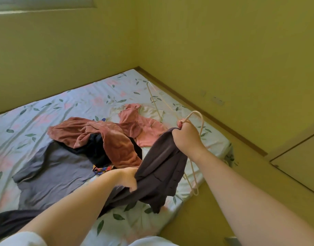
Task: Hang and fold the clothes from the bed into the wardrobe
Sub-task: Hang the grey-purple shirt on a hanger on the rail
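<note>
A dark brown garment (161, 167) hangs between my hands above the bed (67, 103). My right hand (186, 135) grips its upper edge together with a cream plastic hanger (197, 118), whose lower bar shows below the cloth. My left hand (127, 178) grips the garment's lower part. On the floral sheet lie a rust-coloured top (106, 137), a pink garment (145, 126), a grey garment (55, 169), a black piece (95, 148) and a white garment (151, 110). A second hanger (152, 96) rests near the bed's far corner.
Yellow-green walls enclose the bed on the far and right sides. A wall socket (217, 100) sits low on the right wall. A wooden panel (298, 167) stands at the right edge. Another dark cloth (14, 221) lies at the bed's near left.
</note>
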Tool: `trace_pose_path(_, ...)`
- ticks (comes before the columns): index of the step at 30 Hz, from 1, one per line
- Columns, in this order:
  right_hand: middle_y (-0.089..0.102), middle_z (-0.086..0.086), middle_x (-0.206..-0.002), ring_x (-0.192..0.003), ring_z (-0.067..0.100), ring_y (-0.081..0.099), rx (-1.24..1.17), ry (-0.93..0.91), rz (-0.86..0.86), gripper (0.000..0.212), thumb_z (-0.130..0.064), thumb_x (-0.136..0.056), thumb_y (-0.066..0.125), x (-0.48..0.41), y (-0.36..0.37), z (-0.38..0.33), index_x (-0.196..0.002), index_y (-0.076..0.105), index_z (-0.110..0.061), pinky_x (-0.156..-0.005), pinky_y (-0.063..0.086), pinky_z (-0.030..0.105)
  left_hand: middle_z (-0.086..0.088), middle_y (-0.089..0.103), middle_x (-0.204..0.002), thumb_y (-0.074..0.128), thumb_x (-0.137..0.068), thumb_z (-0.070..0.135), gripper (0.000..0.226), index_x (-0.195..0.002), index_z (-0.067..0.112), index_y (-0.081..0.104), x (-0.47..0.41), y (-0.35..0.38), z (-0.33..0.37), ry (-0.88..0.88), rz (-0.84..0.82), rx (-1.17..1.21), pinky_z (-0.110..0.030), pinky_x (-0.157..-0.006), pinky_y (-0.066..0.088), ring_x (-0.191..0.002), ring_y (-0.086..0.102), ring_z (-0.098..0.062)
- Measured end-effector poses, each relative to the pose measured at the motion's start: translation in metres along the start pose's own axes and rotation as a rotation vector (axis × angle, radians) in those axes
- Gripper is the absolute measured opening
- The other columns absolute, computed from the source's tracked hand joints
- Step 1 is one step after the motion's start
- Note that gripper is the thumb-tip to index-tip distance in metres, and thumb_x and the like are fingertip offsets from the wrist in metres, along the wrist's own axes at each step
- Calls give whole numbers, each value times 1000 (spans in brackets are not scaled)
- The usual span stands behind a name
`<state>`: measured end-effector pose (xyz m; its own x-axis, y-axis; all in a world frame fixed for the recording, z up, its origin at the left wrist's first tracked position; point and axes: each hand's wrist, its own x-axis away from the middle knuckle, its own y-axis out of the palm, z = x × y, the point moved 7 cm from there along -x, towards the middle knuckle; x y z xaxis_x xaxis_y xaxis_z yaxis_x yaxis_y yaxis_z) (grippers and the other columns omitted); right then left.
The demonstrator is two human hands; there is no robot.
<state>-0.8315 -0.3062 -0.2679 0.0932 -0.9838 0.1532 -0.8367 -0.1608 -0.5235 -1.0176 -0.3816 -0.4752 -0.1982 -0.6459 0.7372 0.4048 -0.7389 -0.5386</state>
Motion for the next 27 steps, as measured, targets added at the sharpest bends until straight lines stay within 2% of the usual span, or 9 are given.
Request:
trace_pose_path(3,44,-4,-74,-61,15,41,-20,31,45,14,-13,-90,51,-1,-7,12,-85,41,-21,-55,34,27,4,66,-120,66,-89,28,36,-125,31,64,-12,0,-16,-26,185,-22,-26,-88,44,-110,61,-23)
trace_pose_path(7,57,1,-103,-97,22,56,34,93,91,28,-24,-87,60,-4,-15,29,-111,48,-15,-80,43,30,-1,70,-117,50,-103,26,26,-120,23,70,-20,-19,-40,-104,408,74,-23,-82,39,-107,62,-24)
trace_pose_path(10,58,1,-103,-103,27,56,199,121,92,48,-24,-86,64,-6,-18,41,-129,48,-8,-83,41,30,-1,70,-119,50,-101,17,27,-117,21,72,-7,-53,-30,-43,533,146,-24,-85,41,-111,61,-24)
trace_pose_path(15,54,6,-129,-118,27,56,476,206,-176,77,-31,-80,71,-3,6,58,-143,32,-11,-87,46,32,2,69,-100,59,-94,13,20,-104,17,75,39,-114,55,266,500,24,-28,-79,45,-93,60,-19)
trace_pose_path(18,41,-1,-146,-132,25,46,385,198,-357,93,-27,-74,78,1,37,56,-149,25,-15,-103,44,37,5,62,-77,63,-91,17,15,-77,21,65,65,-125,109,392,495,-109,-25,-64,43,-74,55,-18)
trace_pose_path(20,49,0,-140,-125,25,54,310,199,-372,101,-28,-62,82,2,52,54,-149,31,-16,-99,51,44,9,57,-71,66,-88,18,13,-77,22,64,72,-130,126,428,542,-106,-23,-59,38,-68,52,-15)
trace_pose_path(23,60,3,-110,-102,26,62,212,177,-250,75,-20,-73,71,-6,56,48,-139,38,-10,-74,51,37,12,54,-72,76,-83,24,10,-85,22,66,76,-141,124,472,592,61,-23,-58,36,-65,50,-8)
trace_pose_path(25,55,4,-112,-104,27,57,159,184,-172,45,-15,-86,63,-11,47,45,-125,41,-15,-75,44,34,11,54,-77,82,-77,24,25,-87,26,59,73,-143,108,481,557,91,-24,-58,35,-66,49,-6)
trace_pose_path(27,54,5,-113,-105,28,55,159,185,-99,25,-18,-92,57,-15,36,44,-112,43,-17,-80,43,34,9,54,-81,83,-74,20,33,-86,24,53,60,-132,84,402,511,-104,-24,-58,36,-71,51,-11)
